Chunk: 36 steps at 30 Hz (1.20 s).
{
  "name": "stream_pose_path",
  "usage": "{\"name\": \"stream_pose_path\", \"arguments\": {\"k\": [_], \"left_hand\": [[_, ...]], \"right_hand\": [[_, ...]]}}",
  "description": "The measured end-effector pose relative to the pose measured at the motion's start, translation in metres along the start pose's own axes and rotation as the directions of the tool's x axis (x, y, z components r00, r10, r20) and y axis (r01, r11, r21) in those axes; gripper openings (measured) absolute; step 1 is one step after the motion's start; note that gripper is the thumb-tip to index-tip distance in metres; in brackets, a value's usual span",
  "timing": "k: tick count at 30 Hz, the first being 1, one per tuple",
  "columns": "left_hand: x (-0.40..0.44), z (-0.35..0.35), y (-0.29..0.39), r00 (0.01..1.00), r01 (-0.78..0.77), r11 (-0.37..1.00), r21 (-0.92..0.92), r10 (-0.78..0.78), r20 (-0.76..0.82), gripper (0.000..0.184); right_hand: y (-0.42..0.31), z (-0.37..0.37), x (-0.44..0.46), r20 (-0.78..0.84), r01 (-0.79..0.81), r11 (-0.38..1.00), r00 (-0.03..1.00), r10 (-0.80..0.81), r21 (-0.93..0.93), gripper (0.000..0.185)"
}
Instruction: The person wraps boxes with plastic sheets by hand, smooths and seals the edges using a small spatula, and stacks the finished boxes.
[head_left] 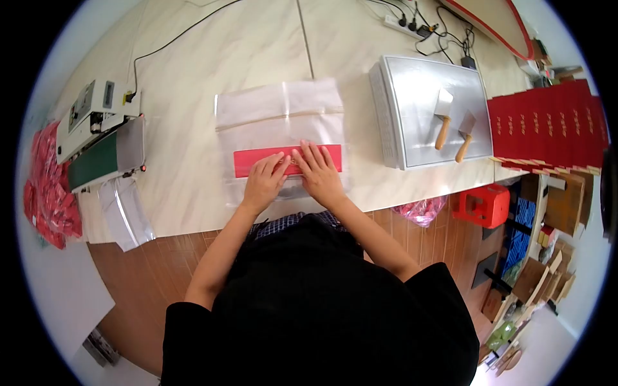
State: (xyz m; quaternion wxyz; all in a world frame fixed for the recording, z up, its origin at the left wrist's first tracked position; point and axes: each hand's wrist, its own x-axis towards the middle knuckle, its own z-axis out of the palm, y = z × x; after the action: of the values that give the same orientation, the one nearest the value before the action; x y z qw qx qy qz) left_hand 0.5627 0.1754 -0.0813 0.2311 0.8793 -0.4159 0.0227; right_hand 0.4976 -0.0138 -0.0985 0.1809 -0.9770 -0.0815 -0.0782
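A long red strip point(248, 164), looking like folded paper or card with small gold marks in the middle, lies across clear plastic bags point(283, 101) on the table. My left hand point(262, 182) rests on the strip left of its middle, fingers stretched out and lying flat. Just to the right, my right hand point(318, 175) presses on the same strip with its fingers spread. The two hands' fingertips nearly meet over the gold marks, hiding part of them. Neither hand is closed around anything.
At left stand a sealing machine point(103, 122) with a green belt, red plastic-wrapped packs point(51, 193) and more clear bags point(125, 212). At right, a metal-topped box point(418, 96) carries two wooden-handled scrapers point(442, 132), beside red gold-lettered sheets point(547, 125). A red stool point(481, 206) stands below.
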Motion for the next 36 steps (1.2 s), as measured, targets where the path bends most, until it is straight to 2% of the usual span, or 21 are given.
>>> {"name": "stream_pose_path", "arguments": {"k": [5,17,19,23,25,26,28,29,30,31,32,33,34,35,36], "left_hand": [[-0.015,0.001,-0.002,0.999,0.033,0.999,0.032,-0.033,0.002,0.053],[-0.016,-0.001,-0.005,0.999,0.003,0.998,0.07,0.0,-0.043,0.051],[-0.017,-0.002,-0.005,0.999,-0.009,0.997,0.077,0.012,-0.03,0.05],[-0.017,-0.002,-0.005,0.999,-0.032,0.999,0.039,0.033,-0.021,0.047],[-0.017,-0.002,-0.006,0.999,-0.033,0.999,0.023,0.034,-0.041,0.047],[-0.015,-0.001,-0.007,0.998,-0.036,0.999,0.012,0.037,-0.059,0.047],[-0.016,0.001,-0.007,0.998,-0.036,0.999,0.009,0.037,-0.058,0.046],[-0.017,0.002,-0.007,0.998,-0.024,1.0,0.014,0.025,-0.051,0.046],[-0.016,0.003,-0.008,0.998,-0.022,1.0,-0.011,0.021,-0.058,0.046],[-0.015,0.003,-0.007,0.998,-0.03,0.999,-0.023,0.028,-0.06,0.046],[-0.016,0.003,-0.008,0.998,-0.034,0.999,-0.012,0.033,-0.056,0.046],[-0.016,0.002,-0.008,0.998,-0.037,0.999,0.004,0.037,-0.05,0.046],[-0.016,0.001,-0.008,0.998,-0.04,0.999,0.003,0.041,-0.047,0.046],[-0.016,0.0,-0.009,0.998,-0.049,0.999,0.009,0.049,-0.042,0.046],[-0.015,-0.001,-0.01,0.998,-0.056,0.998,0.018,0.057,-0.039,0.046]], "right_hand": [[0.0,-0.008,0.005,-0.012,-0.007,1.0,1.0,0.007,0.016,0.067],[-0.001,-0.003,0.003,-0.001,-0.026,0.999,1.0,0.026,-0.046,0.065],[0.001,-0.003,0.002,0.03,-0.023,0.998,0.999,0.025,-0.065,0.073],[0.002,-0.011,0.004,0.031,-0.009,0.999,0.999,0.01,-0.033,0.071],[0.0,-0.022,0.004,0.056,-0.035,0.997,0.998,0.031,0.075,0.075],[0.0,-0.024,0.0,0.054,-0.04,0.997,0.998,0.036,0.064,0.075],[0.005,-0.031,-0.011,-0.07,-0.228,0.969,0.969,0.235,0.091,0.076],[0.012,-0.031,-0.017,-0.073,-0.24,0.968,0.967,0.246,0.072,0.076],[0.02,-0.027,-0.026,-0.148,-0.429,0.872,0.871,0.468,0.235,0.076],[0.028,-0.021,-0.035,-0.181,-0.563,0.72,0.722,0.667,0.407,0.077],[0.038,-0.014,-0.04,-0.202,-0.643,0.657,0.637,0.744,0.393,0.073],[0.044,-0.017,-0.039,-0.202,-0.648,0.653,0.632,0.748,0.392,0.073],[0.051,-0.021,-0.037,0.053,-0.655,0.375,0.536,0.843,0.656,0.068],[0.054,-0.022,-0.034,0.33,-0.604,0.021,0.464,0.822,0.797,0.063],[0.055,-0.016,-0.034,0.284,-0.561,0.071,0.521,0.805,0.825,0.043]]}}
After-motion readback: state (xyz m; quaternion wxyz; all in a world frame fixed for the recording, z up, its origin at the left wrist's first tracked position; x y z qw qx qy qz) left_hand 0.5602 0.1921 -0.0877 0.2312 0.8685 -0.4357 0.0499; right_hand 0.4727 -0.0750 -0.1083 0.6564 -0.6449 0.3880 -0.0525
